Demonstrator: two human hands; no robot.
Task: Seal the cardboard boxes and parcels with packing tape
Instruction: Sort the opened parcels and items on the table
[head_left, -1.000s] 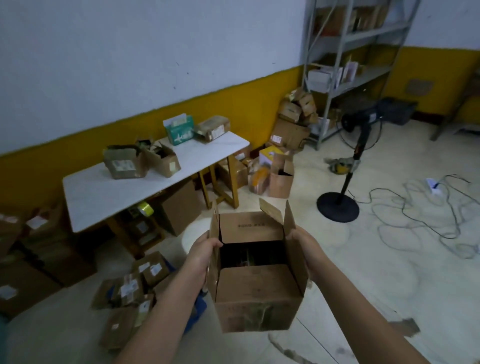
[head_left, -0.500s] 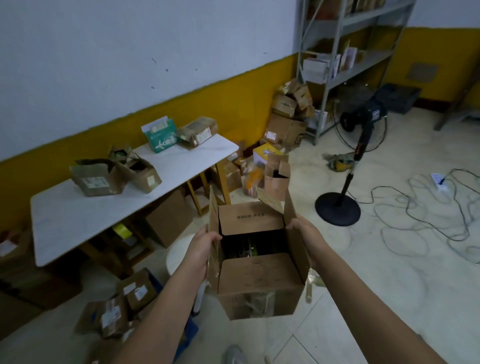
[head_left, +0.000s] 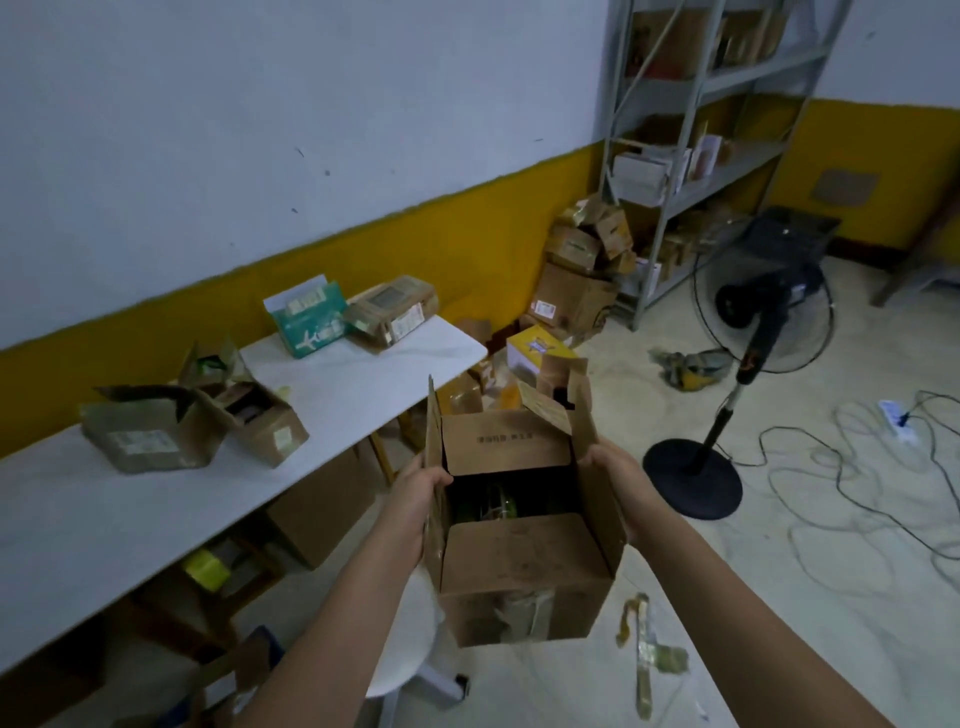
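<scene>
White desk (head_left: 337, 374) left of and beyond the hands, carrying opened parcels (head_left: 150, 436). Open cardboard box (head_left: 519, 566) held between both hands, flaps up. Left hand (head_left: 415, 493) grips its left wall, thumb over the rim; right hand (head_left: 618, 473) clasps the right wall.

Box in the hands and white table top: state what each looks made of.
Box: brown cardboard, matte and scuffed, creased flaps, old tape scraps on its front. Table top: smooth white slab with faint sheen, perhaps laminate or stone; unclear.
</scene>
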